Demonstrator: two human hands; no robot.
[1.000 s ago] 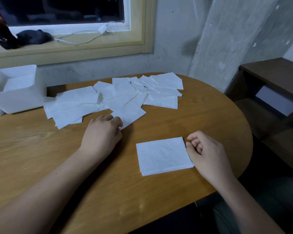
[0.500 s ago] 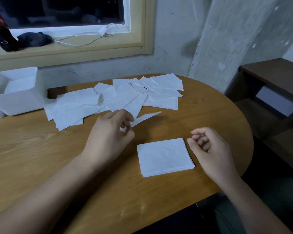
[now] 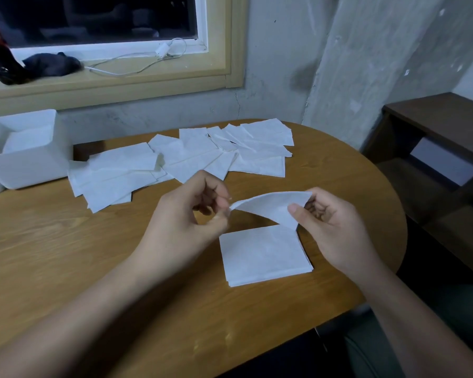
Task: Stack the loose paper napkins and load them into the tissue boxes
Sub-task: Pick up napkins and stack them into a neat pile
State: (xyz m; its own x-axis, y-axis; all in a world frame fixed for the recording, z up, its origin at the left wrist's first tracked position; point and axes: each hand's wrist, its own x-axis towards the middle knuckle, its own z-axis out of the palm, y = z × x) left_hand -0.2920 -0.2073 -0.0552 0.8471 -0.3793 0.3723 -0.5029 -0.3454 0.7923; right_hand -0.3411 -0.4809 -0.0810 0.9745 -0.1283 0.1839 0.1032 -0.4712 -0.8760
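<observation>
On the wooden table [image 3: 66, 255] loose napkins [image 3: 191, 156] sprawl at upper centre, a white tissue box [image 3: 25, 159] (open-topped) sits far left, a neat stack [image 3: 262, 255] lies right of centre, and above it hangs one napkin [image 3: 268, 207] pinched at opposite ends by the left hand [image 3: 186, 216] and right hand [image 3: 331, 227].

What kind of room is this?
Probably a plain room at home: a rounded wooden table against a bare grey concrete wall, a yellow-framed window, a dark wooden shelf unit.
</observation>
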